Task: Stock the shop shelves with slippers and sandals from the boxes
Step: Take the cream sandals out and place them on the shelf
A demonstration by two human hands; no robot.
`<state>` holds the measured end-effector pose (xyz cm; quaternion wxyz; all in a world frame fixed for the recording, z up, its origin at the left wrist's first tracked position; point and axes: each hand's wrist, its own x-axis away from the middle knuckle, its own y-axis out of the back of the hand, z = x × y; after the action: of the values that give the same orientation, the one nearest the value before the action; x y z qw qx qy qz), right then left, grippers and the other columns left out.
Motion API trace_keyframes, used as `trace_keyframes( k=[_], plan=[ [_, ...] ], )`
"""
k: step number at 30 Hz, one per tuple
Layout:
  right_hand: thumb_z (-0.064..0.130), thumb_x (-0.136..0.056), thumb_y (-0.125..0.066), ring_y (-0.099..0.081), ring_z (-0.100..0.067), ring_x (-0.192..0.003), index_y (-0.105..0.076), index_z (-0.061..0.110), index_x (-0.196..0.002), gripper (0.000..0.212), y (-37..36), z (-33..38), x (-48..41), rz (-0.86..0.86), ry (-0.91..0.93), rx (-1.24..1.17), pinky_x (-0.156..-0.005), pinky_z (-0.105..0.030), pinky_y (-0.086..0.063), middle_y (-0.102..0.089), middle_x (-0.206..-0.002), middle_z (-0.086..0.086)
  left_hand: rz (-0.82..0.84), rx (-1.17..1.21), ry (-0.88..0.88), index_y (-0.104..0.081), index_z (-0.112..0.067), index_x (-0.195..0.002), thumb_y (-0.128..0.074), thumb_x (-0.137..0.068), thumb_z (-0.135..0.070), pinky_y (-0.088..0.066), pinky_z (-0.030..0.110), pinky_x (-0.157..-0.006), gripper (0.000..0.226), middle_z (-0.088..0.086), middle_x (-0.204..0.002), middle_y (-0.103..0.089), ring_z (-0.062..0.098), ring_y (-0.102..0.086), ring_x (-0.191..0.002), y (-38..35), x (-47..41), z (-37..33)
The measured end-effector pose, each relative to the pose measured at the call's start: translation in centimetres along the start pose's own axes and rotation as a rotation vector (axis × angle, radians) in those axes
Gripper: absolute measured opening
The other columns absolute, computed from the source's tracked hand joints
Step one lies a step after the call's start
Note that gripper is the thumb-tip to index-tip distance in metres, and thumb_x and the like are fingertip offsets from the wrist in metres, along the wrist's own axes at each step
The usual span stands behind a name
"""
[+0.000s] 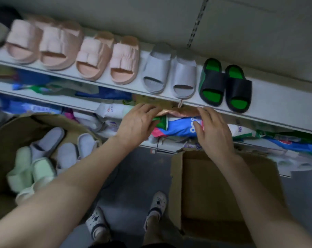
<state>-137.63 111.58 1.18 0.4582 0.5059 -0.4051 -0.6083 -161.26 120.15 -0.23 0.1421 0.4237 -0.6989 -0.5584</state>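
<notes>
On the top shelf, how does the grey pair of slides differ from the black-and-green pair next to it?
The grey pair is one colour throughout; the black-and-green pair has black straps over green footbeds. The grey pair sits beside the pink pairs; the black-and-green pair ends the row. Both are open-toed slides, toes toward the shelf edge.

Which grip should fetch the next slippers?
Left grip. The left box of grey and green slippers lies beside its forearm; the right box by the right grip looks empty. Both hold a blue packet.
</notes>
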Motion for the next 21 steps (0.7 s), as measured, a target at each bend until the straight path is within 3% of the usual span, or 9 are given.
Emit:
trace_keyframes(
  k=[3, 7, 11, 14, 17, 21],
  plan=[
    [0.029, -0.095, -0.044, -0.055, -0.035, -0.116, -0.057, 0.002, -0.131, 0.046, -1.7, 6.0, 2.5, 0.032, 0.016, -0.075, -0.101, -0.043, -0.041, -0.06, -0.127, -0.018, -0.009, 0.003, 0.072, -0.065, -0.013, -0.114, -0.067, -0.083, -0.019, -0.04, 0.031, -0.087, 0.032, 0.007, -0.107, -0.065, 0.03, -0.058, -0.096, 1.7, 7.1, 3.3],
    [0.029, -0.097, -0.048, -0.057, -0.032, -0.117, -0.06, 0.005, -0.129, 0.042, -5.2, 15.0, 6.0, 0.082, -0.009, -0.181, -0.098, -0.041, -0.045, -0.062, -0.127, -0.015, -0.001, 0.044, 0.249, -0.065, -0.014, -0.117, -0.06, -0.088, -0.02, -0.045, 0.034, -0.087, 0.03, 0.005, -0.113, -0.063, 0.026, -0.057, -0.101, 3.2, 18.0, 8.3],
    [0.03, -0.097, -0.047, -0.058, -0.026, -0.114, -0.062, 0.009, -0.126, 0.039, -9.4, 24.1, 9.3, 0.187, 0.014, -0.285, -0.094, -0.038, -0.048, -0.064, -0.123, -0.01, 0.112, 0.067, 0.465, -0.065, -0.015, -0.117, -0.052, -0.087, -0.027, -0.045, 0.033, -0.086, 0.035, 0.004, -0.11, -0.064, 0.026, -0.059, -0.099, 3.9, 28.7, 13.4],
    [0.028, -0.098, -0.049, -0.057, -0.025, -0.116, -0.06, 0.011, -0.129, 0.037, -12.7, 29.5, 10.8, 0.341, 0.061, -0.339, -0.096, -0.035, -0.046, -0.062, -0.125, -0.008, 0.167, 0.075, 0.631, -0.066, -0.015, -0.116, -0.062, -0.084, -0.022, -0.049, 0.036, -0.084, 0.033, 0.005, -0.109, -0.066, 0.029, -0.061, -0.097, 3.8, 35.6, 16.7],
    [0.019, -0.098, -0.053, -0.052, -0.023, -0.123, -0.056, 0.012, -0.135, 0.038, -15.8, 34.0, 11.4, 0.574, 0.15, -0.319, -0.099, -0.033, -0.044, -0.058, -0.132, -0.006, 0.264, 0.087, 0.792, -0.067, -0.011, -0.116, -0.078, -0.073, -0.009, -0.055, 0.04, -0.079, 0.045, 0.011, -0.109, -0.067, 0.034, -0.063, -0.093, 3.2, 40.6, 19.0],
    [0.018, -0.097, -0.051, -0.052, -0.027, -0.121, -0.048, 0.015, -0.14, 0.043, -21.0, 39.2, 11.3, 0.92, 0.263, -0.246, -0.099, -0.038, -0.043, -0.057, -0.13, -0.008, 0.338, 0.122, 0.912, -0.066, -0.01, -0.118, -0.078, -0.071, -0.007, -0.055, 0.043, -0.081, 0.049, 0.012, -0.11, -0.065, 0.036, -0.063, -0.092, 1.5, 44.4, 21.0]
  ],
)
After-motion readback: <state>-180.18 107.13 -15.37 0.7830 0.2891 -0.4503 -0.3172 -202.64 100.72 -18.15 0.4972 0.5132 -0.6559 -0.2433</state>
